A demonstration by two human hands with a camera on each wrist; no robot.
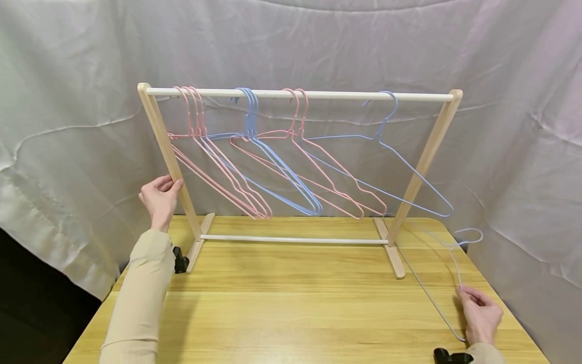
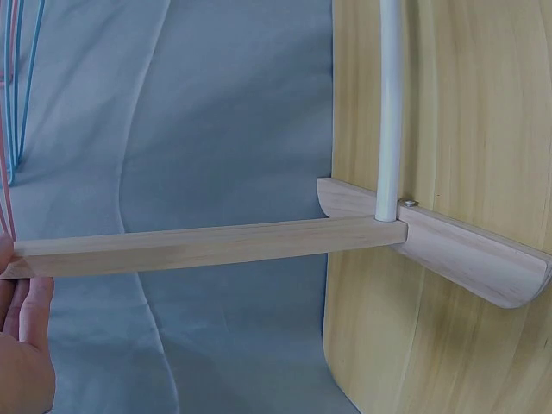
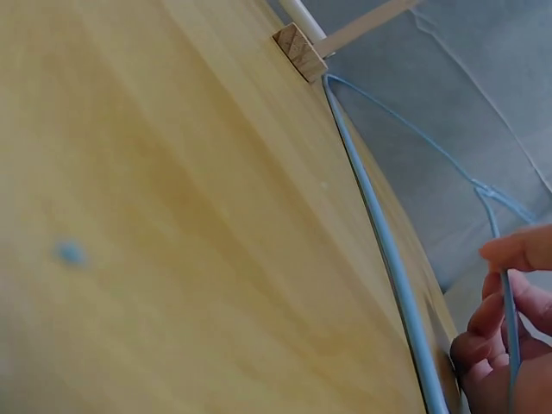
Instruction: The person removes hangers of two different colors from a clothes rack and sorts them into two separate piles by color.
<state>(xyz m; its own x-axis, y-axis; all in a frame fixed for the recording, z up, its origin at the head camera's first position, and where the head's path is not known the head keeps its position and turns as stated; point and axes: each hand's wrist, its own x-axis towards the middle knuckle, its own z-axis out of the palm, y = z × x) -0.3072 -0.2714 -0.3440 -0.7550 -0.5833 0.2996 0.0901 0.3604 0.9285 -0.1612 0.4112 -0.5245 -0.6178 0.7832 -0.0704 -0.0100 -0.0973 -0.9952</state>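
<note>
Snag hazard: loose blue hanger point(image 3: 388, 246) is reaching with its far corner close to the right foot point(image 1: 394, 258) of the rack; a hasty lift would probably be catching it there. Whether they are touching, cannot tell.
Sway hazard: left post point(image 1: 160, 132) is bearing a sideways grip; an uneven pull could be tilting the rack and sliding the hung hangers point(image 1: 251, 119) along the rail point(image 1: 341, 94).
Slip hazard: thin wire is offering little surface; a loose pinch could be letting it swing.
Hanger position: lying at lower right of the head frame, over the desk point(image 1: 282, 288), its hook pointing away, beyond the fingers.
Right hand point(image 1: 483, 314): fingers are pinching the sloping wire below the neck; long bar is running to their left.
Left hand point(image 1: 160, 199): fingers are gripping the post, left of centre.
</note>
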